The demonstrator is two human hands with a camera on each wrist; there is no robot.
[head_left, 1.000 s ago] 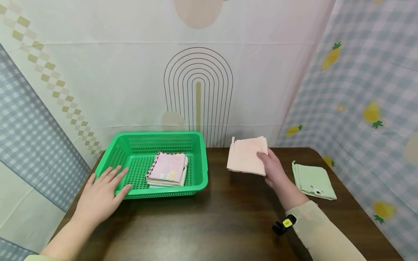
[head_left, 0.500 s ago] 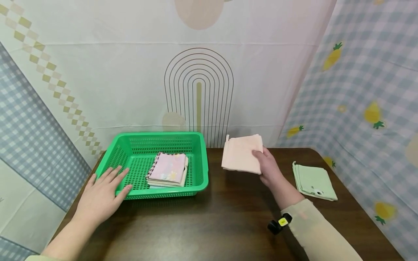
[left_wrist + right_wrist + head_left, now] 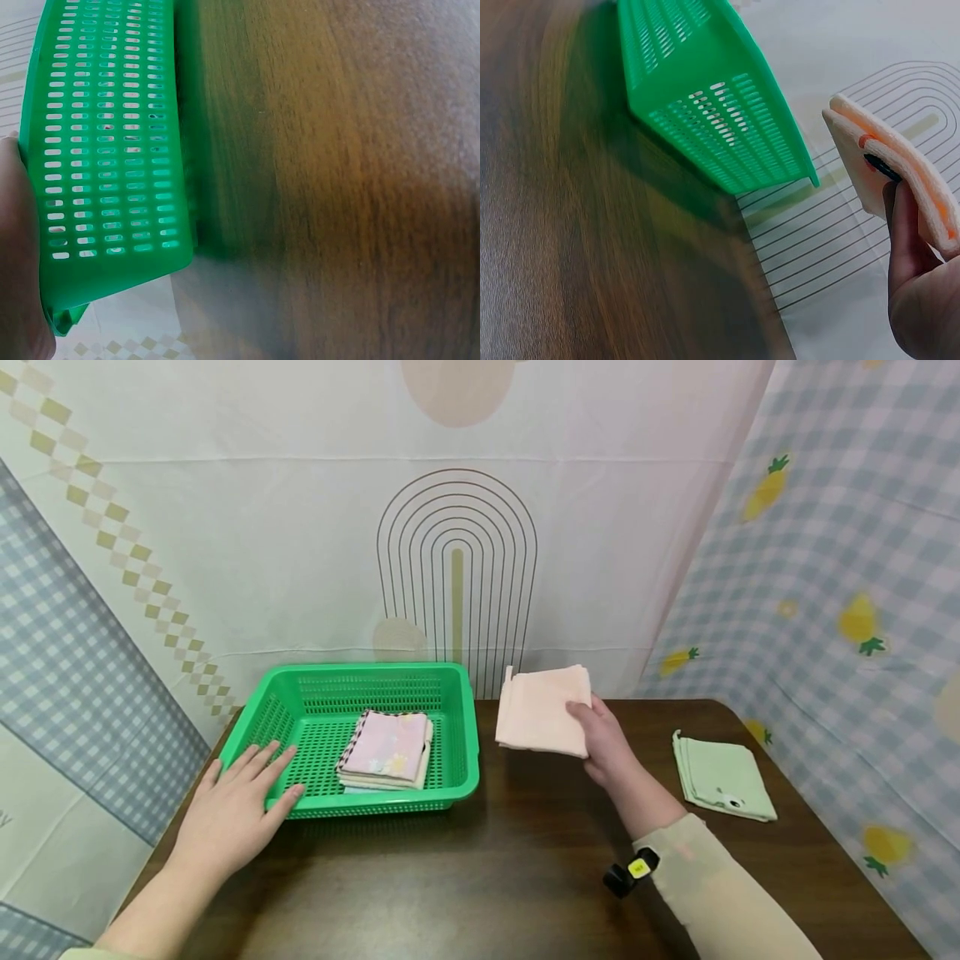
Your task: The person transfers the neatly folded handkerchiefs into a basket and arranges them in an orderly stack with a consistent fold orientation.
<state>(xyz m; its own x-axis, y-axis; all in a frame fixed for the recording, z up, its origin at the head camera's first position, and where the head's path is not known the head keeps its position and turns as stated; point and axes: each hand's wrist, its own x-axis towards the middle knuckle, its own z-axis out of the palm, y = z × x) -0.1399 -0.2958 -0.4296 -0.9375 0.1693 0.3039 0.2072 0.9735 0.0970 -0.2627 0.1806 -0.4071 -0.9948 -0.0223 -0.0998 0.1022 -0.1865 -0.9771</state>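
My right hand [image 3: 609,742] pinches a folded peach towel [image 3: 545,710] by its right side, thumb on top, and carries it above the table to the right of the green basket [image 3: 471,743]. In the right wrist view the towel [image 3: 900,169] shows stacked layers with an orange and black pattern between them, fingers underneath. My left hand [image 3: 228,810] lies with spread, straight fingers over the basket's front left corner. Inside the basket rests a small stack of folded towels [image 3: 386,747], a pink flowered one with a checked edge on top.
A folded light green towel [image 3: 723,777] with a small animal face lies on the right of the brown wooden table [image 3: 420,885]. Patterned cloth hangs behind the table and along both sides. A black band with a yellow-faced device [image 3: 637,867] is on the right wrist.
My right hand has moved left toward the basket with the peach towel, which is slightly higher in view. The left hand, basket and green towel have stayed put.
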